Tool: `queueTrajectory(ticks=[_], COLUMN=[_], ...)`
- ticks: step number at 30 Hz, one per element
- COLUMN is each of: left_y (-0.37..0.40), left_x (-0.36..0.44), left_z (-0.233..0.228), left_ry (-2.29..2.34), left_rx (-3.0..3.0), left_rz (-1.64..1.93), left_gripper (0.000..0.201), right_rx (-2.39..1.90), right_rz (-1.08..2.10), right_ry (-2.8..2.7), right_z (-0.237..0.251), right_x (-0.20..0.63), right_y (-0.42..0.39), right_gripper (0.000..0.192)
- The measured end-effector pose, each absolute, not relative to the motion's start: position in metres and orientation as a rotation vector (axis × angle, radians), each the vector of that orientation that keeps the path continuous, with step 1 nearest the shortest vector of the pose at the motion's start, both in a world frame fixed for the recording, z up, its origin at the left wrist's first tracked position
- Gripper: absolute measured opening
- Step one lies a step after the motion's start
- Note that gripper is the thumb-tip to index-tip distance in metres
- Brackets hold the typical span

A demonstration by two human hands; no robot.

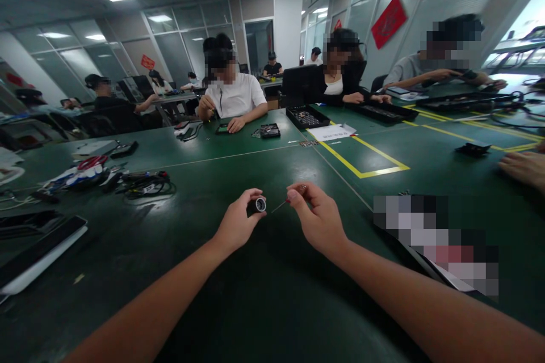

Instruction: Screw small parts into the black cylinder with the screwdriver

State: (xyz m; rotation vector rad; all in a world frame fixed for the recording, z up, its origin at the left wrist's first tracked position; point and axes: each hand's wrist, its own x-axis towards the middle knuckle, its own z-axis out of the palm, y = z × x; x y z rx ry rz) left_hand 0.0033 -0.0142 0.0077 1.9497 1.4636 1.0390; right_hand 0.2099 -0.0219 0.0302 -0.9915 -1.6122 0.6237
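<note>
Near the middle of the frame, the left hand [237,221] held a small black cylindrical part with a silvery round end [256,205], its fingers [251,195] clamped around the barrel so the bright end faced right. Just beside it, the right hand [315,216] pinched a thin metal-shafted tool [284,202] between thumb and forefinger, fingers pressed together on its handle, the tip pointing left toward the cylinder's end but apparently a little apart from it. Both hands hovered above the dark green surface [264,295]. By the look of it, the step in hand was lining the tool tip up with the cylinder's face; the next move would call for a steady left grip and a fine, straight approach, since the target was small. At the left of the frame lay a tangle of black cables [147,182]; at the centre right a yellow taped rectangle [366,159] marked the surface. 3 other people sat working along the far edge, and another person's hand [523,167] rested at the right edge.
</note>
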Motion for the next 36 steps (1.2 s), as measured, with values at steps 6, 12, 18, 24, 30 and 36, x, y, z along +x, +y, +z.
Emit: queueTrajectory(ticks=[6,12,18,24,30,36], left_y=[-0.012,-0.009,-0.01,-0.011,-0.012,-0.013], left_x=[-0.003,-0.004,-0.008,-0.006,-0.005,-0.006], left_z=[0.001,-0.005,-0.005,-0.005,-0.002,-0.001], left_ry=[1.435,1.404,1.304,1.317,1.384,1.347], left_rx=[2.016,1.953,2.047,1.996,1.929,1.941], left_rz=[1.177,1.197,1.174,1.125,1.106,1.109], left_gripper=[0.036,0.05,0.036,0.041,0.041,0.039], right_rx=[-0.965,-0.994,-1.019,-1.034,-1.07,-1.086], right_rz=[0.707,0.702,0.695,0.806,0.887,0.903], right_ry=[-1.578,-1.625,-1.613,-1.565,-1.484,-1.438], right_z=[0.021,0.023,0.022,0.024,0.025,0.025], right_x=[0.21,0.206,0.206,0.206,0.206,0.206], right_y=[-0.02,-0.019,-0.017,-0.017,-0.016,-0.013], right_gripper=[0.024,0.022,0.02,0.025,0.03,0.033])
